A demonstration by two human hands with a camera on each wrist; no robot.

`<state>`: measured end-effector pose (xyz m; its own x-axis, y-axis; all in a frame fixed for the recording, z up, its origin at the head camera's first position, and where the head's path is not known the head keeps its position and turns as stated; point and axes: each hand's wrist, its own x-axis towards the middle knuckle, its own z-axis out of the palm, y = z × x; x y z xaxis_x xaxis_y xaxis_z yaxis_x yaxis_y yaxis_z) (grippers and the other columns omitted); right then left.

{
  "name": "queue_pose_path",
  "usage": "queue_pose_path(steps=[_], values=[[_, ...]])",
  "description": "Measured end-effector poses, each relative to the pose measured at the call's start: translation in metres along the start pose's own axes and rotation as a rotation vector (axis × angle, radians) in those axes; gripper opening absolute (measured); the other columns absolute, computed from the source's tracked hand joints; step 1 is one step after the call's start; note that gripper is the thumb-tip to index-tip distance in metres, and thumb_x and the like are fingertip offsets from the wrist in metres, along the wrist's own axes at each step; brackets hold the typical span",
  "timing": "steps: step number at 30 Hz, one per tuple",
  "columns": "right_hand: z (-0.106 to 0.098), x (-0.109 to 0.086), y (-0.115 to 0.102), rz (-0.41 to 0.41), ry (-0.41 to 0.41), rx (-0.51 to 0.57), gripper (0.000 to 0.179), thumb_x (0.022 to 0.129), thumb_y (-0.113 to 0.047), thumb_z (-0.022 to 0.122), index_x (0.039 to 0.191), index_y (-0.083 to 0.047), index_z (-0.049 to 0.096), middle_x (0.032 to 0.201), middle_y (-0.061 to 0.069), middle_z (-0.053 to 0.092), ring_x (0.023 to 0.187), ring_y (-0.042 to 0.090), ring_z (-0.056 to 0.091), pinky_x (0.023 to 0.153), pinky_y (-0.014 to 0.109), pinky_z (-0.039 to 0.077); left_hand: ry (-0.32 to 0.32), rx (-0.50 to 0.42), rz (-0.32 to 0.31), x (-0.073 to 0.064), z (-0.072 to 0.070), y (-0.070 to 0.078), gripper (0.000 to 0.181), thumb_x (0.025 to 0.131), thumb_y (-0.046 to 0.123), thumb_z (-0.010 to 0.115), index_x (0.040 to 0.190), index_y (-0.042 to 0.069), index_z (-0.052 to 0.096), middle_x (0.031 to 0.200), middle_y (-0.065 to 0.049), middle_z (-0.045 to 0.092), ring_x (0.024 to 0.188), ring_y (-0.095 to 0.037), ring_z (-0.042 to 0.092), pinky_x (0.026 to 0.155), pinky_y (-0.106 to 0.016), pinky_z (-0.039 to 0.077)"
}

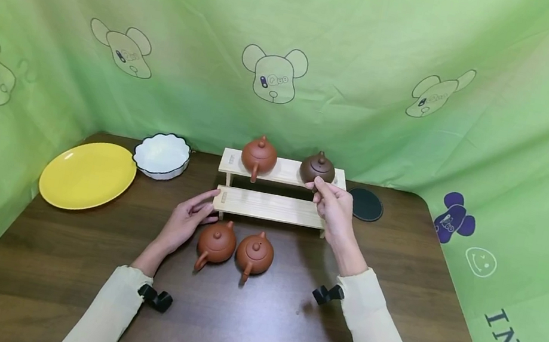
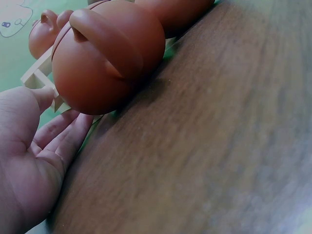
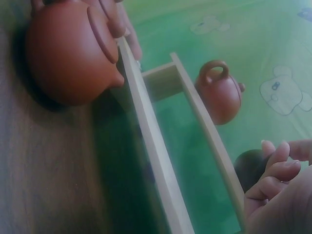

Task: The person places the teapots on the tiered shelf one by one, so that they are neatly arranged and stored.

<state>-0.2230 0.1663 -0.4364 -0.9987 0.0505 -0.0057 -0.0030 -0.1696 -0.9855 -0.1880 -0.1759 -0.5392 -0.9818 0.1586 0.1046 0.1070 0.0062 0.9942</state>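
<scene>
A dark brown teapot [image 1: 318, 168] stands on the upper step of a wooden two-step stand [image 1: 274, 207], at its right. My right hand [image 1: 335, 210] pinches that teapot at its handle side; the fingers hide the handle. A reddish-brown teapot [image 1: 259, 156] sits left of it on the same step. At the left end of the lower step, my left hand [image 1: 185, 221] touches the wood with extended fingers. Two more reddish-brown teapots, one left [image 1: 216, 242] and one right [image 1: 255, 254], stand on the table before the stand, their handles toward me.
On the left of the table [image 1: 247, 336] lie a yellow plate [image 1: 88, 176] and a white scalloped bowl [image 1: 162, 156] with a dark rim. A round black coaster [image 1: 365, 205] lies right of the stand. Green cloth [image 1: 362, 40] hangs behind and at both sides.
</scene>
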Motion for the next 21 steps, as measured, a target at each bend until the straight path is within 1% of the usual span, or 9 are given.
queue_pose_path(steps=[2, 5, 8, 11, 16, 19, 21], values=[[-0.001, 0.000, 0.000, 0.002, 0.001, -0.008, 0.033, 0.112, -0.022, 0.070, 0.083, -0.018, 0.085, 0.064, -0.007, 0.060, 0.051, 0.000, 0.039, 0.044, 0.012, 0.022, 0.000, 0.003, -0.003, 0.000, 0.000, 0.000, 0.046, 0.118, 0.008, 0.056, 0.163, 0.001, 0.053, 0.163, -0.022, 0.055, 0.123, -0.038, 0.073, 0.101, -0.032, 0.067], [-0.001, 0.001, 0.001, 0.000, -0.004, -0.011, 0.032, 0.112, -0.024, 0.070, 0.084, -0.016, 0.085, 0.064, -0.007, 0.060, 0.051, 0.000, 0.039, 0.044, 0.012, 0.023, 0.001, 0.001, 0.000, 0.000, 0.000, 0.000, 0.046, 0.118, 0.008, 0.056, 0.163, 0.000, 0.053, 0.164, -0.021, 0.054, 0.122, -0.036, 0.074, 0.101, -0.032, 0.067], [0.000, -0.001, 0.000, -0.014, 0.009, 0.006, 0.029, 0.111, -0.022, 0.072, 0.085, -0.014, 0.085, 0.064, -0.006, 0.060, 0.050, -0.001, 0.039, 0.043, 0.011, 0.023, 0.001, -0.001, 0.002, 0.001, 0.000, 0.000, 0.046, 0.118, 0.008, 0.056, 0.163, 0.000, 0.053, 0.164, -0.021, 0.054, 0.122, -0.033, 0.074, 0.101, -0.032, 0.067], [0.000, -0.002, -0.001, -0.029, 0.051, 0.011, 0.025, 0.107, -0.019, 0.077, 0.084, -0.014, 0.085, 0.063, -0.007, 0.062, 0.049, -0.001, 0.041, 0.043, 0.011, 0.026, 0.000, -0.006, 0.002, 0.001, 0.000, -0.001, 0.046, 0.118, 0.008, 0.056, 0.163, -0.001, 0.053, 0.165, -0.021, 0.053, 0.124, -0.033, 0.073, 0.101, -0.032, 0.067], [-0.006, -0.004, 0.001, -0.051, 0.143, 0.033, 0.024, 0.102, -0.014, 0.083, 0.078, -0.015, 0.082, 0.060, -0.007, 0.060, 0.050, 0.000, 0.044, 0.045, 0.010, 0.031, 0.000, -0.005, 0.002, 0.000, 0.000, -0.001, 0.046, 0.118, 0.008, 0.056, 0.163, -0.001, 0.053, 0.164, -0.023, 0.053, 0.124, -0.039, 0.072, 0.101, -0.031, 0.067], [-0.012, -0.005, 0.003, -0.056, 0.162, 0.065, 0.025, 0.102, -0.011, 0.082, 0.078, -0.017, 0.082, 0.060, -0.007, 0.061, 0.050, 0.000, 0.045, 0.045, 0.009, 0.032, -0.001, -0.003, 0.004, 0.001, 0.000, -0.001, 0.046, 0.118, 0.008, 0.055, 0.163, -0.001, 0.053, 0.163, -0.025, 0.054, 0.123, -0.038, 0.073, 0.101, -0.031, 0.066], [-0.015, -0.006, 0.004, -0.056, 0.165, 0.075, 0.026, 0.103, -0.009, 0.081, 0.078, -0.018, 0.083, 0.061, -0.007, 0.061, 0.051, -0.001, 0.046, 0.045, 0.009, 0.032, 0.003, 0.001, 0.004, 0.000, -0.001, -0.002, 0.046, 0.118, 0.009, 0.055, 0.163, -0.002, 0.053, 0.163, -0.025, 0.054, 0.121, -0.035, 0.075, 0.101, -0.030, 0.066]])
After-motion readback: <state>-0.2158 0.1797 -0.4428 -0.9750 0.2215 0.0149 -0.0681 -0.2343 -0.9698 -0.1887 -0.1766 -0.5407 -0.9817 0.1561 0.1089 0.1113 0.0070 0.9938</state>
